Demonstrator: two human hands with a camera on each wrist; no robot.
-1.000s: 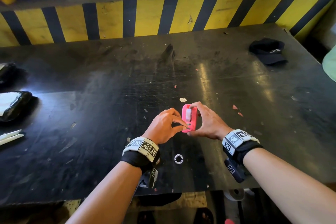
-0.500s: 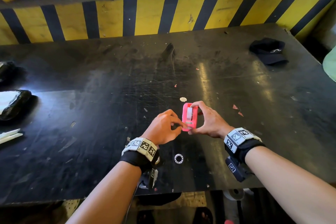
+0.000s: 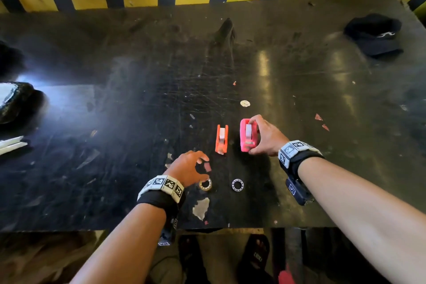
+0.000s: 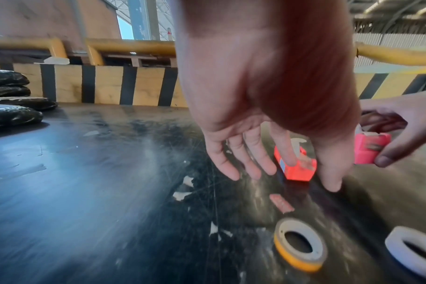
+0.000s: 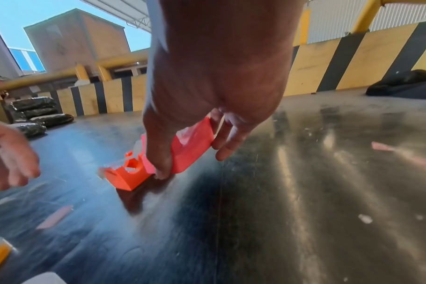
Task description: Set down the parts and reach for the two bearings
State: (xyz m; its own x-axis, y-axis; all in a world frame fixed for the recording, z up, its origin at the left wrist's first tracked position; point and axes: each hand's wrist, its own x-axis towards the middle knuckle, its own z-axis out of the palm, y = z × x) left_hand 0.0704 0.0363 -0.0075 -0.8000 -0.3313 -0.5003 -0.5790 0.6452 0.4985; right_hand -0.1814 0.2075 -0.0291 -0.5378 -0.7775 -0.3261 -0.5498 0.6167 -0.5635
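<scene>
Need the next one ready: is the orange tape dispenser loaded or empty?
Loaded: the orange tape dispenser shows a white roll between its walls.

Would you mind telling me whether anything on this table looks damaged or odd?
Yes: the table is scratched, with paint chipped near its front edge, and pink scraps lie scattered right of the right hand.

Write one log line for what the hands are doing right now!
right hand: grips pink tape dispenser | left hand: holds nothing, above tape roll | orange dispenser: on table
</scene>
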